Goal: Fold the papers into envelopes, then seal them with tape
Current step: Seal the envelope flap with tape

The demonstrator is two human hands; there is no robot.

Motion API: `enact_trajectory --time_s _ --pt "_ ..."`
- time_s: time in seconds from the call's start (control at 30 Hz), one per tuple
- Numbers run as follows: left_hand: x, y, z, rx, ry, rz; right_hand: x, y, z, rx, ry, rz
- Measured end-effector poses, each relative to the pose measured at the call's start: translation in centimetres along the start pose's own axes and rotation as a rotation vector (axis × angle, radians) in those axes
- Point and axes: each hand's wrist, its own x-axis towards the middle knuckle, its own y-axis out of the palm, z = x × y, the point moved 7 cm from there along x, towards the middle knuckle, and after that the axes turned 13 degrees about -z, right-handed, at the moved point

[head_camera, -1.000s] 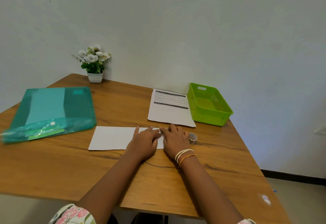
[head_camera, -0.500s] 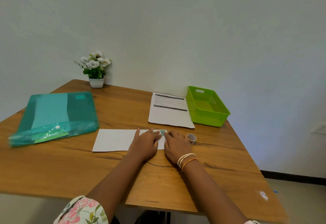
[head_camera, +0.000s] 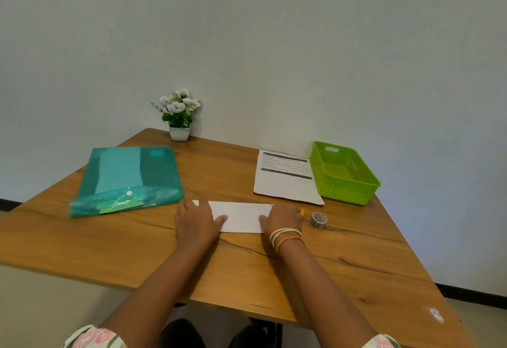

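1. A teal plastic folder [head_camera: 129, 177] lies flat at the left of the wooden table [head_camera: 343, 260], with its flap end toward the near edge.
2. A small white pot of white flowers [head_camera: 179, 116] stands at the far edge of the table, against the wall.
3. The left hand [head_camera: 196, 223] rests palm down on the left end of the folded white paper [head_camera: 240, 216]. Its fingers lie flat and extended; its thumb points right along the sheet.
4. The folded paper lies flat near the middle of the table, between the folder and the tape roll. Its long edges run left to right.
5. The right hand [head_camera: 282, 218] rests palm down on the right end of the paper. Its fingers lie flat, and its thumb points left. Bangles circle the wrist.
6. A printed sheet [head_camera: 285, 177] lies flat behind the folded paper.
7. A tape roll [head_camera: 318, 220] sits just beside the right hand.
8. A green basket [head_camera: 344, 172] stands at the right, touching the printed sheet.
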Motion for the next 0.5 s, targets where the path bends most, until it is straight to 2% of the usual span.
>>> enact_trajectory --time_s 0.13,0.27,0.4,0.5 --pt "0.3 0.2 0.8 0.032 0.110 0.028 0.6 0.4 -0.5 0.061 0.170 0.087" --pt "0.5 0.3 1.1 0.087 0.142 0.061 1.5 -0.2 -1.2 0.285 0.201 0.131" --pt "1.0 0.5 0.9 0.154 0.142 0.091 2.2 -1.1 -0.8 0.627 0.212 0.129" --pt "2.0 -0.1 -0.3 0.138 0.166 0.073 2.3 -1.6 -0.6 0.826 0.238 0.211"
